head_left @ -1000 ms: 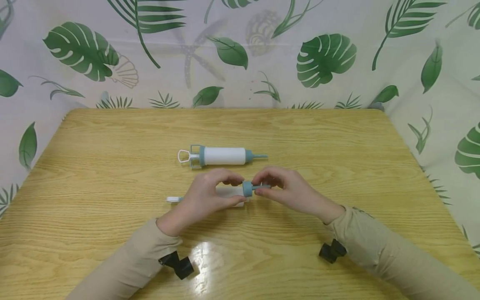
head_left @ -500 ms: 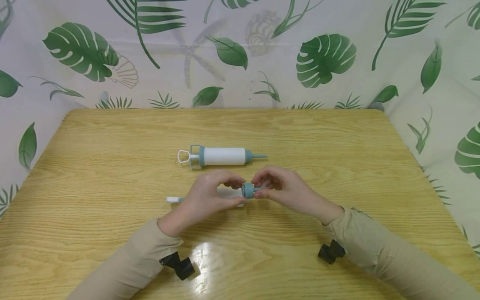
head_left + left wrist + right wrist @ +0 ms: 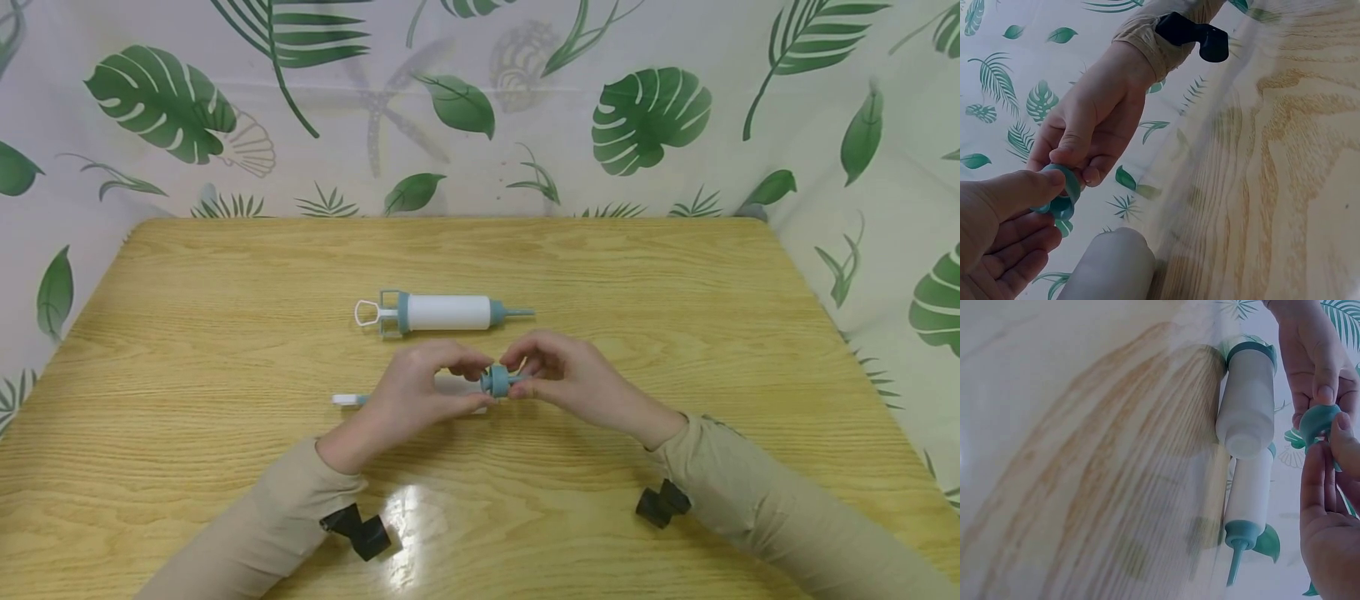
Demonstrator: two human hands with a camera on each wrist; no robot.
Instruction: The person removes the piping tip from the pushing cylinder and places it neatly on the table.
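Note:
A teal nozzle cap (image 3: 499, 381) is held between both hands, over the end of a white syringe barrel (image 3: 459, 386) lying on the table. My left hand (image 3: 411, 385) pinches the cap's left side between thumb and fingers; in the left wrist view its thumb presses on the ring-shaped teal piece (image 3: 1070, 182). From the other side, my right hand (image 3: 567, 372) pinches it at the thin nozzle, which the fingers partly cover. In the right wrist view, the barrel (image 3: 1249, 394) shows a bare white end with a short round neck.
A whole syringe (image 3: 450, 312), white with teal ends and a white loop handle, lies behind the hands. The lower syringe's white handle (image 3: 346, 400) sticks out left of my left hand. The wooden table (image 3: 225, 350) meets a leaf-print cloth (image 3: 525, 108) at the back.
The cap has tilted and shifted slightly downward in the hands, and a narrower teal part now shows at its left side. The right fingertips have moved a little to stay on it.

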